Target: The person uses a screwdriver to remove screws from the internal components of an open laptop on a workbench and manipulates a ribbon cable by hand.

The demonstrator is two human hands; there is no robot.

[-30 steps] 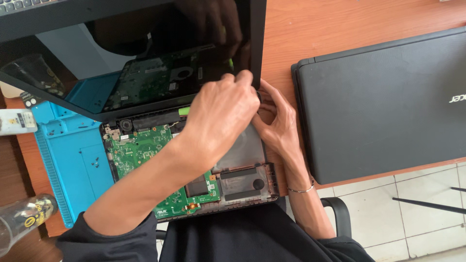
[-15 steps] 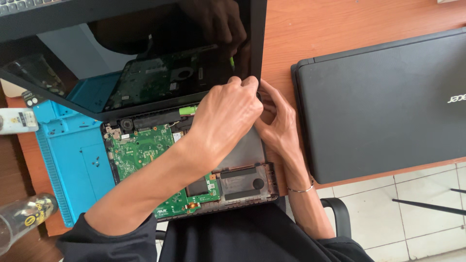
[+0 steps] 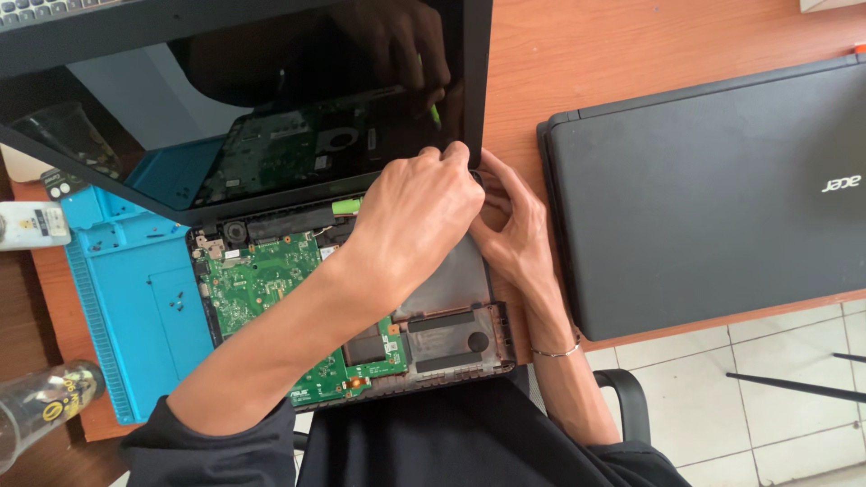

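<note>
Head view, looking down on a wooden desk (image 3: pixel 631 54). An opened laptop (image 3: pixel 361 298) lies at the near edge, bottom cover off, its green circuit board (image 3: pixel 262 280) exposed on the left half. Its black screen (image 3: pixel 271 99) is tilted up at the far side and reflects the board and the hands.

Left hand (image 3: pixel 415 216): crosses over the laptop base to the right hinge corner, fingers curled and pinched together at the lower right corner of the screen. What lies between the fingertips cannot be made out.

Right hand (image 3: pixel 514 234): just right of the left hand and touching it, fingers bent against the same corner, wrist on the laptop's right edge. Whether it grips anything cannot be told.

Edges and room: a blue work mat (image 3: pixel 135 298) lies under the laptop's left side and sticks out to the left. A closed black laptop (image 3: pixel 713 198) lies to the right, with a narrow strip of bare desk between it and the right hand. A glass bottle (image 3: pixel 41 406) sits at the near left corner. Tiled floor (image 3: pixel 767 406) shows past the desk's near right edge.
</note>
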